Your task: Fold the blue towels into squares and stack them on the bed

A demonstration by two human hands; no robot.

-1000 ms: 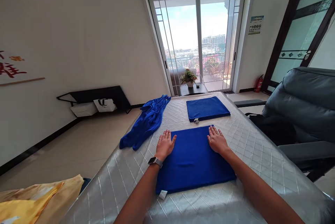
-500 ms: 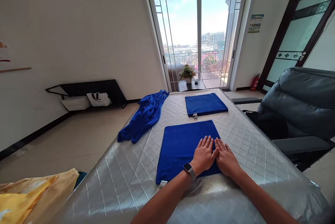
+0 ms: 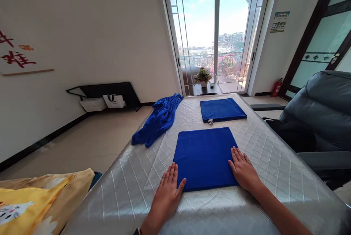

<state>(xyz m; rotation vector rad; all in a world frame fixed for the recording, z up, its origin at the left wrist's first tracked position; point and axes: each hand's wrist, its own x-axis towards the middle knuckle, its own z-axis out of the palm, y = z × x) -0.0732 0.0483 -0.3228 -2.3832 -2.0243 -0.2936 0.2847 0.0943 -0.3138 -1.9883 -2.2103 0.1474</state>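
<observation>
Head view | near blue cloth (image 3: 205, 160): left fingers (image 3: 171, 172) at 8 o'clock, right fingers (image 3: 238, 157) at 3 o'clock, spread flat, gripping nothing | uneven push could ruck it

Left wall (image 3: 90, 26): red Chinese characters (image 3: 17, 60); posted sign (image 3: 279, 22) too small to read.

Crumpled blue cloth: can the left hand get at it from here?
Probably yes, with a stretch: only silver quilted mattress shows between the left hand and the crumpled blue cloth.
</observation>
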